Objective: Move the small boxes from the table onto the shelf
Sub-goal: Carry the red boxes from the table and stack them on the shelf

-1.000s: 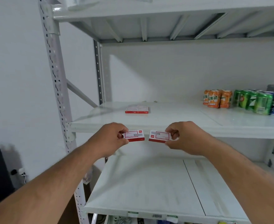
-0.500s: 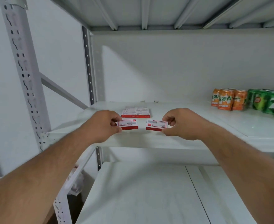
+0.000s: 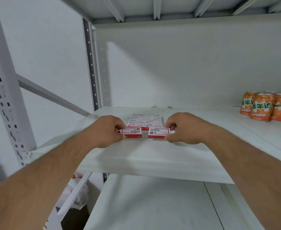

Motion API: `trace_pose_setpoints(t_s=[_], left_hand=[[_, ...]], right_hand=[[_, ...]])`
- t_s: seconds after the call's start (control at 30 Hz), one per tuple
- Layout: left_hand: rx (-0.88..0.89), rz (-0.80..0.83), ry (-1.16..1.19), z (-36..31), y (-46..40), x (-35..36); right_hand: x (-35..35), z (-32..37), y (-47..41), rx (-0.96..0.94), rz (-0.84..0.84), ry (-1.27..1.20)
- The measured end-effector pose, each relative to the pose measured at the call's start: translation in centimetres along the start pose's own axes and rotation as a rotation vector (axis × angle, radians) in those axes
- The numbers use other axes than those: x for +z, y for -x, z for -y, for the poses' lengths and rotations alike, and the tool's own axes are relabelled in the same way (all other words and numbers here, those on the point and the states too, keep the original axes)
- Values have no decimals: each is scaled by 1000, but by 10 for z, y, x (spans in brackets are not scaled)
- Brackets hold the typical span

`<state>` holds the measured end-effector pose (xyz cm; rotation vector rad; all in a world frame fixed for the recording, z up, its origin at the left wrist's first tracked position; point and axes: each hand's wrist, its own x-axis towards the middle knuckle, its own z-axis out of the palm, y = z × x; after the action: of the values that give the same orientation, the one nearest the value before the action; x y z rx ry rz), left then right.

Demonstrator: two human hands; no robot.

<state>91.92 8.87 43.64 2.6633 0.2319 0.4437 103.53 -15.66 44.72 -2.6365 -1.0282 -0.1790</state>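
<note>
While each hand pinches one small box, the left hand [image 3: 105,131] its box [image 3: 131,132] and the right hand [image 3: 182,128] its box [image 3: 159,132], both sit low over the shelf [image 3: 136,155], just before the stacked boxes [image 3: 144,121].

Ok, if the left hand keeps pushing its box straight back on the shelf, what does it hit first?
Probably the group of boxes already on the shelf: the left hand holds its box just before their front edge, though the gap is unclear.
</note>
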Motion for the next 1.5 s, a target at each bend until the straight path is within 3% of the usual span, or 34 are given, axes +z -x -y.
trace_pose_setpoints(t_s=[0.87,1.5], left_hand=[[187,92,-137,23,-49,11],[160,58,-138,20,-54,14]], right_hand=[[17,10,-36,76,-2,7],[21,10,-36,106,-32,-5]])
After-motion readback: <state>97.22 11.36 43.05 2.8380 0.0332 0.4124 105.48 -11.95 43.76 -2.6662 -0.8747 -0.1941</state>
